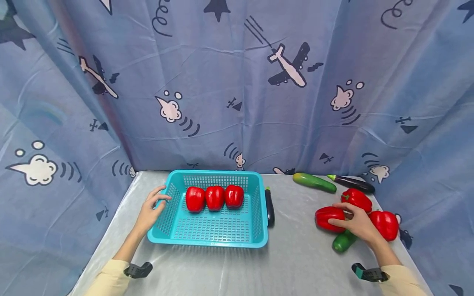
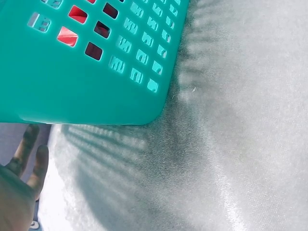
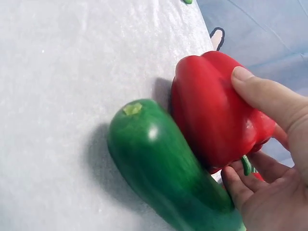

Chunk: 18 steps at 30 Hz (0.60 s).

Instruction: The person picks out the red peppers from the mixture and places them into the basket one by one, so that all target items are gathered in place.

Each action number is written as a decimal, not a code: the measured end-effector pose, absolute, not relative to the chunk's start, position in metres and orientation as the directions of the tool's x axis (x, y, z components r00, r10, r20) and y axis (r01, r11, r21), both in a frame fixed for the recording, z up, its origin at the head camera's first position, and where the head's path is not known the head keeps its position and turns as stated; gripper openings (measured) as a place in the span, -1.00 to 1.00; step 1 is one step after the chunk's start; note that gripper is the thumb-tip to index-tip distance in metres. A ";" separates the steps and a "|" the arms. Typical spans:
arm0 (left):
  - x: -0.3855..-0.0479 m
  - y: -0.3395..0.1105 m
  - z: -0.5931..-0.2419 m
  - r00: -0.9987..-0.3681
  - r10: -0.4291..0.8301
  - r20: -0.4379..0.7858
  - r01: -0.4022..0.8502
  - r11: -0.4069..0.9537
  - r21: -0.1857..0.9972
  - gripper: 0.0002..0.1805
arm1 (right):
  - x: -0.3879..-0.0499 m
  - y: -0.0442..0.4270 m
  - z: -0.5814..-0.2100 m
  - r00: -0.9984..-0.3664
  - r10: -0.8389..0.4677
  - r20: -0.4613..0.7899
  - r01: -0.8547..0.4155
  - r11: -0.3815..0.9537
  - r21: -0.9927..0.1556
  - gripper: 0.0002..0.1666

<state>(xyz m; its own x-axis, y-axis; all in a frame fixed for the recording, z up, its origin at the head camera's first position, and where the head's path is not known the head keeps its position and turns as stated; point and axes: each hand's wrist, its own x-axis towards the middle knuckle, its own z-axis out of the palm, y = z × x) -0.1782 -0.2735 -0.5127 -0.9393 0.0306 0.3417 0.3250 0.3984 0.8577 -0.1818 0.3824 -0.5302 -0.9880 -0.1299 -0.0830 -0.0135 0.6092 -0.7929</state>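
Red pepper (image 1: 328,219) lies lengthwise sideways, stem toward the right hand (image 1: 357,223), whose fingers (image 3: 236,185) apparently pinch it.

Peppers (image 1: 214,198) in basket (image 1: 207,243) (eggplant (image 1: 270,209) right, seemingly touching).

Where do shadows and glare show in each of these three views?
Head view: fairly even light, small glints on the three red peppers in the basket; left wrist view: a striped basket shadow on the tablecloth, which looks washed out at lower left; right wrist view: a bright glint on the green vegetable, with a soft shadow to its left.
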 end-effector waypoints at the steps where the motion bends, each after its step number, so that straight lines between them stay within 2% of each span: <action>1: -0.178 -0.274 -0.513 -0.940 0.031 0.341 0.325 0.396 0.859 -0.82 | -0.181 0.381 -0.530 -0.989 -0.123 -0.081 -0.011 0.608 -0.794 -0.18; 5: -0.176 -0.275 -0.514 -0.940 0.030 0.340 0.324 0.396 0.859 -0.83 | -0.180 0.375 -0.527 -0.993 -0.092 -0.076 0.009 0.582 -0.813 -0.17; 13: -0.176 -0.275 -0.514 -0.940 0.039 0.338 0.323 0.409 0.853 -0.83 | -0.180 0.361 -0.523 -0.995 -0.058 -0.086 0.051 0.442 -0.896 -0.19; 18: -0.177 -0.274 -0.512 -0.939 0.045 0.342 0.330 0.403 0.854 -0.83 | -0.181 0.351 -0.520 -0.996 -0.041 -0.075 0.051 0.419 -0.907 -0.21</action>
